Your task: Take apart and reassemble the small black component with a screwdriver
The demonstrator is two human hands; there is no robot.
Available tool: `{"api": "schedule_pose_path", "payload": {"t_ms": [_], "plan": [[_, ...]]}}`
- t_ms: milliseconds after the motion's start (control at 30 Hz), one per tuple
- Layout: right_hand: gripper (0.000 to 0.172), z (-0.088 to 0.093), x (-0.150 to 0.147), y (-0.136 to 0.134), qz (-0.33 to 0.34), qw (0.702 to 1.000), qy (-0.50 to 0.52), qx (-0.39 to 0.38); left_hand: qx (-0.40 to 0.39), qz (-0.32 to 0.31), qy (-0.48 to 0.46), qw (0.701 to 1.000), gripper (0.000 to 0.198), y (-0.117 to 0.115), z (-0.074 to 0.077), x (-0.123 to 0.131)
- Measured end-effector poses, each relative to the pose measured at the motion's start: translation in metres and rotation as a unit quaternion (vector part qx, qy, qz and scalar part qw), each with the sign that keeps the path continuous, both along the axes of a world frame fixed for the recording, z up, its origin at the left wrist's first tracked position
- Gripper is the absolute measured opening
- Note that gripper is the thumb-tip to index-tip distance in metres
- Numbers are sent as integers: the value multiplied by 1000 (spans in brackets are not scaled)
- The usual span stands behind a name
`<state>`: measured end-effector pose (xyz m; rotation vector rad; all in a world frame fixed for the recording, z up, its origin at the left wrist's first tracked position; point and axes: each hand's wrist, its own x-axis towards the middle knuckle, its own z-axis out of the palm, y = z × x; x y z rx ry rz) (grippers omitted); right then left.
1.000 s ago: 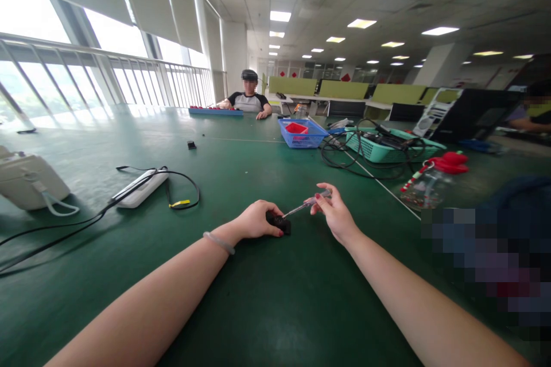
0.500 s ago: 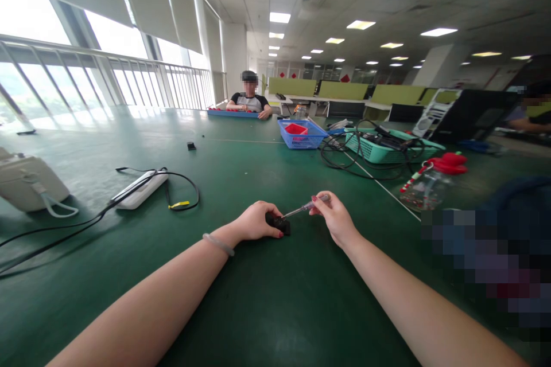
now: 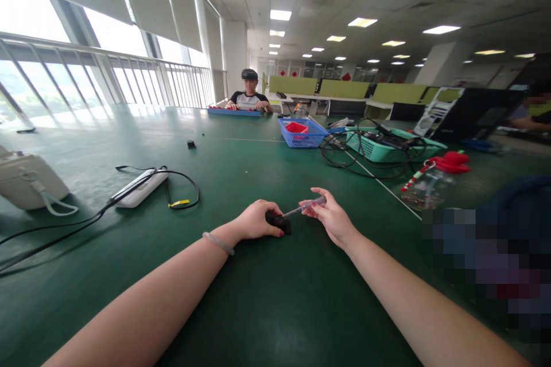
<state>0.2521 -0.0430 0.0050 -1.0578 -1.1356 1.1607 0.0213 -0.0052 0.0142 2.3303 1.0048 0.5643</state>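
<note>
A small black block-like part [image 3: 282, 225] rests on the green table [image 3: 275, 298], and my left hand [image 3: 257, 220] is closed around its left side. A screwdriver [image 3: 306, 205] with a clear purplish handle slants down to the left, its tip meeting the top of the black part. At the handle's end is my right hand [image 3: 333, 217], fingers curled about it with the index finger raised over the top. What the tip sits in is too small to make out.
Left lie a white power strip [image 3: 140, 189], black cables and a beige case [image 3: 30, 180]. Ahead are a blue basket [image 3: 303, 139] and a green basket [image 3: 379, 152] with cables. A red-lidded bottle [image 3: 430, 186] stands right. Across the table a person [image 3: 249, 97] sits behind a blue tray.
My right hand's fingers have shifted on the screwdriver handle, the index finger now lifted and the others lower along it. My left hand and the black part stay put.
</note>
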Motion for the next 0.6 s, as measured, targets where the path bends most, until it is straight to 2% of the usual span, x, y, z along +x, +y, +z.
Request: {"api": "schedule_pose_path", "payload": {"t_ms": [400,600], "plan": [[37,2,3,2,-45,997,55,-6,-3,-3,-3,1000,39,1,-2,0],[34,1,2,1,-21,997,67,-17,-3,-4,-5,1000,40,1,-2,0]]}}
